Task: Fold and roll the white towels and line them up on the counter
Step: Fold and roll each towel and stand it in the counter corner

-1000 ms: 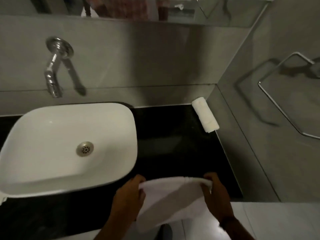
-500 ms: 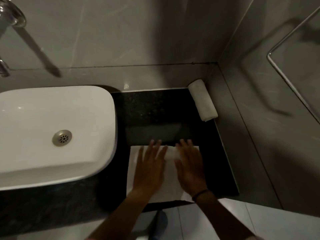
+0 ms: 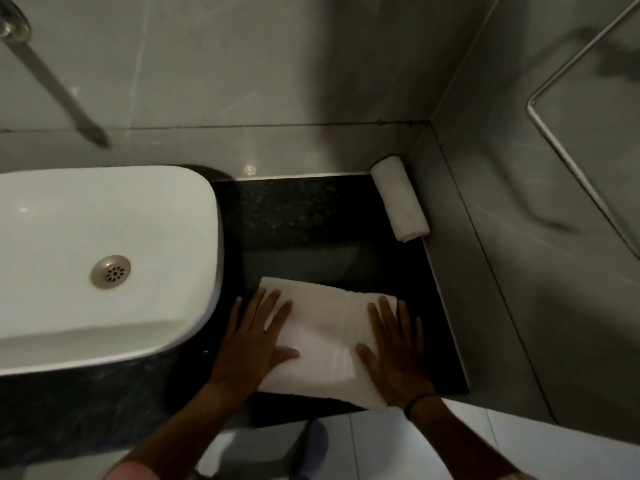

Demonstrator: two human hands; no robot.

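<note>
A folded white towel (image 3: pixel 325 337) lies flat on the black counter (image 3: pixel 304 230), near its front edge. My left hand (image 3: pixel 254 337) rests palm down on the towel's left side, fingers spread. My right hand (image 3: pixel 394 351) presses flat on its right side, fingers apart. A rolled white towel (image 3: pixel 398 199) lies in the far right corner of the counter, against the side wall.
A white basin (image 3: pixel 104 265) with a metal drain stands on the counter to the left of the towel. Grey tiled walls close the back and right. A metal towel rail (image 3: pixel 568 157) hangs on the right wall. White floor tiles show below the counter edge.
A second ago both hands held the towel up at the counter's front edge. It now lies flat on the counter, and my hands have slid apart from its middle to its two sides.
</note>
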